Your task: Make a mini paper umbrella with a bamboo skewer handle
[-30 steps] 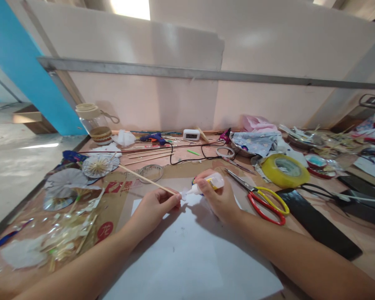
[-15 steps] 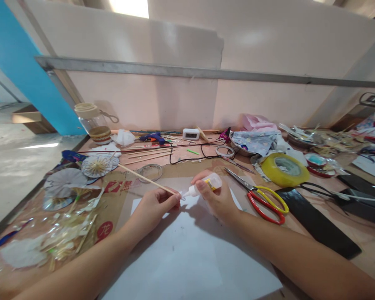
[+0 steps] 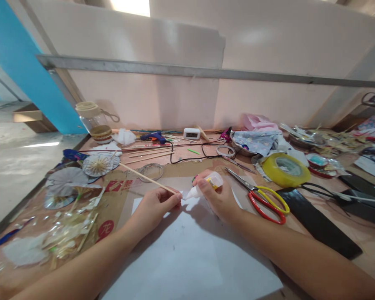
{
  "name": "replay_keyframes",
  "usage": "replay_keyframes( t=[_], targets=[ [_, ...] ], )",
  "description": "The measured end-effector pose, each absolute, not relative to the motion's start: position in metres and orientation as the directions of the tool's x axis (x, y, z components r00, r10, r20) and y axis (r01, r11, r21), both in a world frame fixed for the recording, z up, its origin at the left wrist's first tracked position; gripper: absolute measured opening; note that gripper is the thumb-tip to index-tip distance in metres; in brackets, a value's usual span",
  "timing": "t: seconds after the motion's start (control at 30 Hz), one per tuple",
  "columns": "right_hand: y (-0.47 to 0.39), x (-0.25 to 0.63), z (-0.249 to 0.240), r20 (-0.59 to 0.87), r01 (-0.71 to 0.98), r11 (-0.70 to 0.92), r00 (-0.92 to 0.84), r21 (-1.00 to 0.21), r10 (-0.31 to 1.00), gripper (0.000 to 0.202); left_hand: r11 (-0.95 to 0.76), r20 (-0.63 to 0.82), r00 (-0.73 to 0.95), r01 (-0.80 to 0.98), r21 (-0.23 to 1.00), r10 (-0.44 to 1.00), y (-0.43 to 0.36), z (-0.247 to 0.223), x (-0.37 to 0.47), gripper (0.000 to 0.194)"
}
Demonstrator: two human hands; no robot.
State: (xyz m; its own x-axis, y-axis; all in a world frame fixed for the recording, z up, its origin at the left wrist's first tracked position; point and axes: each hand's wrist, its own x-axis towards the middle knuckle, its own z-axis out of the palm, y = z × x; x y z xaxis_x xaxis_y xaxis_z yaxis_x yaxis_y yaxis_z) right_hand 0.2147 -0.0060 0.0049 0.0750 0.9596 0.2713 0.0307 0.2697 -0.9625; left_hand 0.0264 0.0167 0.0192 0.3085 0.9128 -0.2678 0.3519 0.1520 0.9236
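Head view: the left hand (image 3: pixel 154 208) has its fingers (image 3: pixel 175 201) pinched narrow on a stick (image 3: pixel 143 175), close to the end nearest the right hand (image 3: pixel 220 202). That hand's fingers are curled around a small bottle (image 3: pixel 215 180), tilted so its white nozzle (image 3: pixel 192 193) points down at the stick's tip; whether the two touch is too small to tell, nor can one see whether anything has come out. Work on this tip therefore looks under way rather than complete. Beneath both hands lies white paper (image 3: pixel 181 250), with only faint specks on it and nothing fixed to it, over cardboard (image 3: pixel 120 208) on the worktop (image 3: pixel 371 246). The stick's far end reaches toward pleated discs (image 3: pixel 98 165) at the left, which seem already made up; it looks near the closest one, but contact is unclear. Farther back, loose sticks (image 3: pixel 151 156) lie unused beside a glue gun (image 3: pixel 153 137). Right of the bottle, scissors (image 3: pixel 256 196) rest partly open, untouched, with a tape roll (image 3: pixel 268 175) just beyond. How much else remains cannot be judged.
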Motion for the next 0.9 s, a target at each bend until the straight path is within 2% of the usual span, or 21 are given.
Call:
replay_keyframes(
  t=[0.53,0.9],
  targets=[
    [-0.008,0.214,0.007,0.312,0.069,0.305,0.120,-0.950,0.943,0.044,0.110,-0.234,0.349,0.340,0.934,0.907,0.015,0.012,0.025,0.034],
    [-0.008,0.215,0.005,0.307,0.054,0.303,0.108,-0.951,0.945,0.041,0.071,-0.211,0.377,0.353,0.933,0.902,0.016,0.006,0.023,0.034]
  ],
)
